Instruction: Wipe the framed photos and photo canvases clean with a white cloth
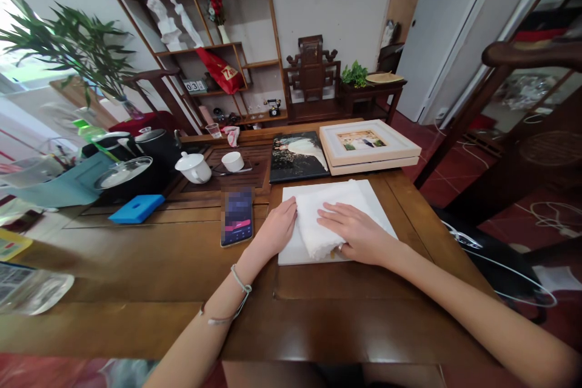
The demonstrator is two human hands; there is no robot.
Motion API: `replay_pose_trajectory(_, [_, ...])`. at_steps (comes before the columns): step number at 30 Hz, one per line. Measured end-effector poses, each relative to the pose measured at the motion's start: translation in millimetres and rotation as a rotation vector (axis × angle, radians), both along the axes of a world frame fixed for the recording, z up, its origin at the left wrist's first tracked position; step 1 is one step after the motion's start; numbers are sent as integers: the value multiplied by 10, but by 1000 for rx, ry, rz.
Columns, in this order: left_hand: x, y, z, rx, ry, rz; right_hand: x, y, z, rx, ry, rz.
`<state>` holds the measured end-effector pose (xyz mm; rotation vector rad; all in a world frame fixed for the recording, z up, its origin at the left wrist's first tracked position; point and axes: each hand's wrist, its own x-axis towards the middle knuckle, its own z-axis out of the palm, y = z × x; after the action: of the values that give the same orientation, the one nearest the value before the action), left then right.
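Note:
A folded white cloth [313,227] lies on a flat white board [377,209] at the near right of the wooden table. My right hand [352,227] rests flat across the cloth with its fingers spread, a ring on one of them. Against the cloth's left edge lies my left hand [280,227], fingers stretched out over the board's left side. Just left of that hand is a phone [237,218] with its screen lit.
Behind the board lie a dark photo panel [297,157] and a framed picture on a box [370,145]. A white lidded cup [193,168], small white bowl [233,161] and blue block [136,209] stand to the left. A wooden chair [522,133] flanks the table's right edge.

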<state>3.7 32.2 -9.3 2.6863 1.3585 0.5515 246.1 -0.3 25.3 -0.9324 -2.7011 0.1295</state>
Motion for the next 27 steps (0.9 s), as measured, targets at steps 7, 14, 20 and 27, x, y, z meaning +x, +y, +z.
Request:
replay_pose_trajectory(7, [-1,-12,18,7,-12,-1,-22,-15,-16,2,9,-5])
replay_pose_trajectory(14, [-5,-6,17,-7,-8,-4,35,26,5,-21,30,83])
replay_pose_trajectory(20, [-1,-1,1,-1,8,6,61,90,-31,-22,28,-73])
replay_pose_trajectory(27, [-10,-2,3,9,14,-3,-122,-90,-51,55,-35,-26])
